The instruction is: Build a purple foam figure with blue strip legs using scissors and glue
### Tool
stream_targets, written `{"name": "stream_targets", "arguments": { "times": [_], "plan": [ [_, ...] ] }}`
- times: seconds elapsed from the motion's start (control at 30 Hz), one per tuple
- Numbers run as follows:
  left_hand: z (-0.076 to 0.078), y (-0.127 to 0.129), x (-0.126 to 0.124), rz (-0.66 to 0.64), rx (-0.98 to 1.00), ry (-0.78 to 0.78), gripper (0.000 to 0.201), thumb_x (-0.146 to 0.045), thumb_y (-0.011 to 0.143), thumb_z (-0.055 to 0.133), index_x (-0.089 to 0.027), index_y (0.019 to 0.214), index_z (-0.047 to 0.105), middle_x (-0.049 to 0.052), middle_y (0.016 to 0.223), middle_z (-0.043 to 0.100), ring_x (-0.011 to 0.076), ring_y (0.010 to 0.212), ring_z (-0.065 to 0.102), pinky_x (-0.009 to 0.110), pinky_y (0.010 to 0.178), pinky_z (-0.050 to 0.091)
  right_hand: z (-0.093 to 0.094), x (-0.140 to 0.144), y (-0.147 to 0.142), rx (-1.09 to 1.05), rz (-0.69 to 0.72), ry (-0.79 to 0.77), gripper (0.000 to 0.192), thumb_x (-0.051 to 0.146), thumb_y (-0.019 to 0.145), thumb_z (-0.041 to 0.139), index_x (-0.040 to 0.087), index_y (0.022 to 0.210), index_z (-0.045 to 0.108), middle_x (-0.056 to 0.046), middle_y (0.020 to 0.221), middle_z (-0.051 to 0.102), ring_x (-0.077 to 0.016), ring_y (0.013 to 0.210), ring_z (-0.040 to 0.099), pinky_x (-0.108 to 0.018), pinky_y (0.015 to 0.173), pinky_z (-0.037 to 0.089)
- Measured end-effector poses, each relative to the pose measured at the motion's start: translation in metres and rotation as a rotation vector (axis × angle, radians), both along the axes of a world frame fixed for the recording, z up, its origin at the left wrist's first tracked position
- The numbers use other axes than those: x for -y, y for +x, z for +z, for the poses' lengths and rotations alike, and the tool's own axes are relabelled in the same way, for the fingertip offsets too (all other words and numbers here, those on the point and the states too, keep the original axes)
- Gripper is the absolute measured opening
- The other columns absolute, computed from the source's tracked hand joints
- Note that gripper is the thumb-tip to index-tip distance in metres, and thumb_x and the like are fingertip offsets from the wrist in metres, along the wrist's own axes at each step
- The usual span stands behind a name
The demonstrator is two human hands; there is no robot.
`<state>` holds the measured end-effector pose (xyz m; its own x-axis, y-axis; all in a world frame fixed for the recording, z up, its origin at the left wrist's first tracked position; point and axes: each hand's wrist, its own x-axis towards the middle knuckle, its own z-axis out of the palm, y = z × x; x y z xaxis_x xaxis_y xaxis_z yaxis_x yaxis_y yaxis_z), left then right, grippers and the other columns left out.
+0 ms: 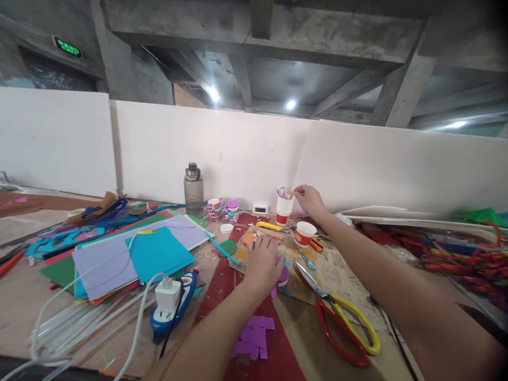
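Note:
My left hand (pixel 262 264) is closed over a small paper cup with a purple top and purple and blue strips (pixel 283 277), mostly hidden by my fingers. Farther back, my right hand (pixel 310 200) pinches at the rim of a tall white-and-red paper cup (pixel 282 211) that holds several slim items. What lies between those fingertips is too small to make out. A shorter red-and-white paper cup (pixel 305 235) stands below my right wrist. Large scissors (pixel 331 301) with red and yellow handles lie open on the cardboard. A yellow utility knife (pixel 270 226) rests in front of the tall cup.
Coloured paper sheets (pixel 159 254), a power strip (pixel 174 307) and a white cable lie at left. Purple strips (pixel 256 336) are at the front. Two decorated cups (pixel 232 210), a bottle (pixel 193 190) and a small clock (pixel 260 209) stand along the back. Tangled strips (pixel 444 248) are piled right.

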<state>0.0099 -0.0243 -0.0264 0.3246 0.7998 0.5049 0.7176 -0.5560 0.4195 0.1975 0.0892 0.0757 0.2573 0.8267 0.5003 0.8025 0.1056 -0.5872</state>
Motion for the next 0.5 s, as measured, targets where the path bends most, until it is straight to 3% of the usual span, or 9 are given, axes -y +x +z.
{"name": "stream_targets", "arguments": {
  "times": [0.2,0.5],
  "plan": [
    [0.003,0.004,0.012,-0.07,0.058,0.015,0.023,-0.024,0.086,0.058,-0.023,0.109,0.063,0.006,0.114,0.064,0.0263,0.112,0.05,0.048,0.096,0.033,-0.001,-0.046,-0.011,0.157,-0.085,-0.079,0.026,0.021,0.089,0.049,0.021,0.1,0.072,-0.01,0.112,0.066,-0.0229,0.103,0.058,-0.036,0.085,0.039],
    [0.002,0.007,0.021,-0.108,0.137,0.013,0.015,-0.023,0.085,0.059,-0.023,0.1,0.063,0.003,0.108,0.066,0.0239,0.109,0.051,0.048,0.098,0.032,-0.016,-0.09,-0.023,0.304,-0.167,-0.149,0.025,0.027,0.091,0.052,0.024,0.101,0.075,-0.013,0.112,0.062,-0.0319,0.116,0.044,-0.045,0.089,0.032]
  ]
}}
